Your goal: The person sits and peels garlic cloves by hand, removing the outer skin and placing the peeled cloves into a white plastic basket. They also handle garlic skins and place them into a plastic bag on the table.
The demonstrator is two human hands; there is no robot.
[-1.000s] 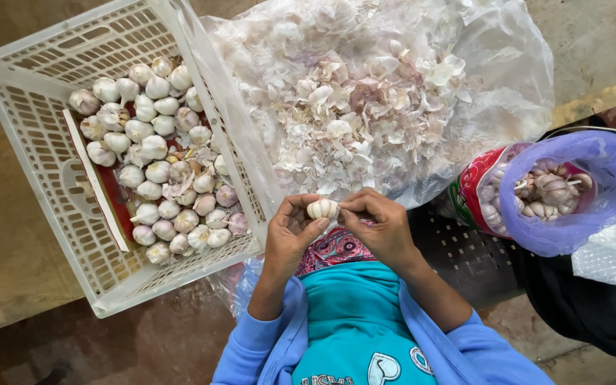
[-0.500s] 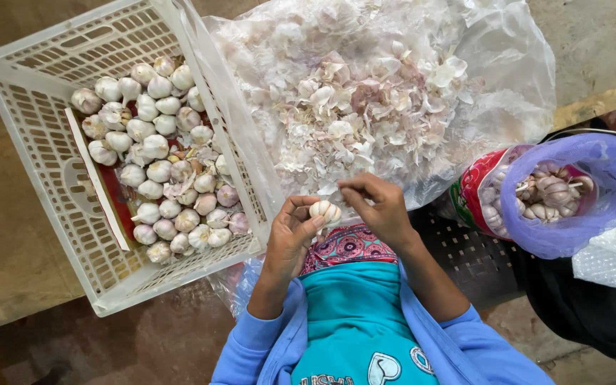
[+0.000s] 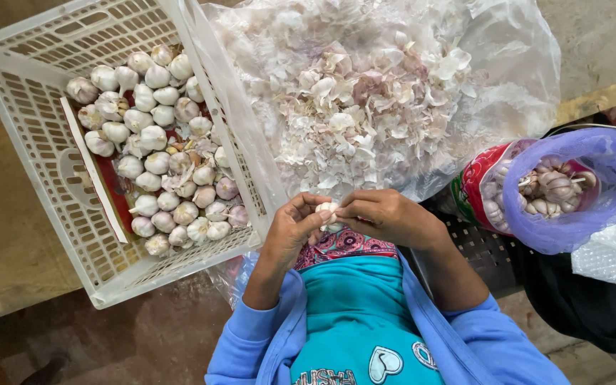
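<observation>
White garlic bulb [image 3: 328, 212] pinched between left hand [image 3: 290, 232], right hand [image 3: 386, 216]

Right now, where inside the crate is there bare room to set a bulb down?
In the white crate, bare lattice floor lies left of the slat, and another strip along the top wall. The garlic bulbs crowd the right half. Both hands, left hand and right hand, hold one bulb outside it.

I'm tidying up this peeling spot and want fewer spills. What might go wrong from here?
1. The clear bag is heaped with loose garlic skins and lies open, so skins may slide or blow out.
2. Both hands, left hand and right hand, pinch one garlic bulb over the lap; it might slip down.
3. The white crate sits tilted, so bulbs could roll to one side.
</observation>
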